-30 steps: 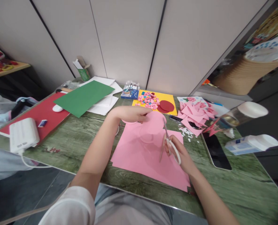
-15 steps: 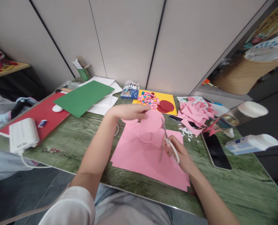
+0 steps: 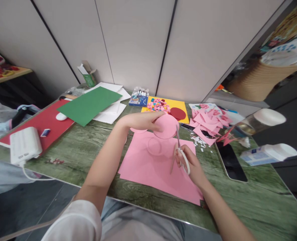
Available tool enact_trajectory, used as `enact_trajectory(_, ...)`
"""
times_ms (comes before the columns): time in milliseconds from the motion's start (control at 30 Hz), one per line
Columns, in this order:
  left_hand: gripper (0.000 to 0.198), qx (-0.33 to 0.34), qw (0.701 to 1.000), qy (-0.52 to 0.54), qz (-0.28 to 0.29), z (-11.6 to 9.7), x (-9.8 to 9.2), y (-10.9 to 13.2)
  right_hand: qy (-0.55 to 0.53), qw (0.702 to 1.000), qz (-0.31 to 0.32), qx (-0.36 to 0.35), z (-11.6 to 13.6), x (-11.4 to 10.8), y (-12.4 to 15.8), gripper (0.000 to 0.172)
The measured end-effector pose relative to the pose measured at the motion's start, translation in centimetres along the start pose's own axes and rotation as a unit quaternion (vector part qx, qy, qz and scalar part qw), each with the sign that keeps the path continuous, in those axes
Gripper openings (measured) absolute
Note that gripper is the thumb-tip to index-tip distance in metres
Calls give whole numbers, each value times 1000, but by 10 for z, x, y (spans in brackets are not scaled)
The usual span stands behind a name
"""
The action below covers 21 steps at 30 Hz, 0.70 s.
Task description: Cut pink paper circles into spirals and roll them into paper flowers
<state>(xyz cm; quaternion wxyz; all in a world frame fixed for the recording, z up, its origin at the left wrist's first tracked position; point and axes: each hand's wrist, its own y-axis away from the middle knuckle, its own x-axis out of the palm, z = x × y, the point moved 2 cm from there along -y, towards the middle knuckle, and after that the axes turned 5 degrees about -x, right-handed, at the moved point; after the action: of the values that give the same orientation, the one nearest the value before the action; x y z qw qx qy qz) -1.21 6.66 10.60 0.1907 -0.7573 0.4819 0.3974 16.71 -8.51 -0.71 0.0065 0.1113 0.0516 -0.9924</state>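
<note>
both hands are out ahead of me: my left hand (image 3: 150,121) has thumb and fingers pinched on the pink circle (image 3: 167,128), and my right hand (image 3: 190,161) is curled through the handles of the scissors (image 3: 179,146). the circle looks lifted and tilted above the pink sheets (image 3: 161,174), which seems to give the blades room without catching what lies beneath. i grip it by its left side, leaving the right rim free, and a blade reaches up to that rim; how wide the blades stand i can't tell. the sheets lie on the table (image 3: 269,197) straight in front of my body, probably for easy reach, with a ring shape (image 3: 154,146) on top that i can't make out. another pink round (image 3: 138,131) pokes out by my left wrist, partly hidden. curved pink offcuts (image 3: 207,122) are heaped to the right, near the phone (image 3: 231,162), perhaps to be out of the way. beyond, the yellow sheet (image 3: 183,104) carries small coloured balls (image 3: 158,105) and something round in dark red (image 3: 178,113), maybe so the balls don't stray.
</note>
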Motion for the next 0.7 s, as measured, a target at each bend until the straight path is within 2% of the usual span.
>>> enact_trajectory(333,13,-3,999,-17,48,-4,5,2,15,1000,10,-4,9,-1,0,22)
enact_trajectory(700,14,-5,999,-22,38,0,1,3,15,1000,19,-6,10,-1,-1,22)
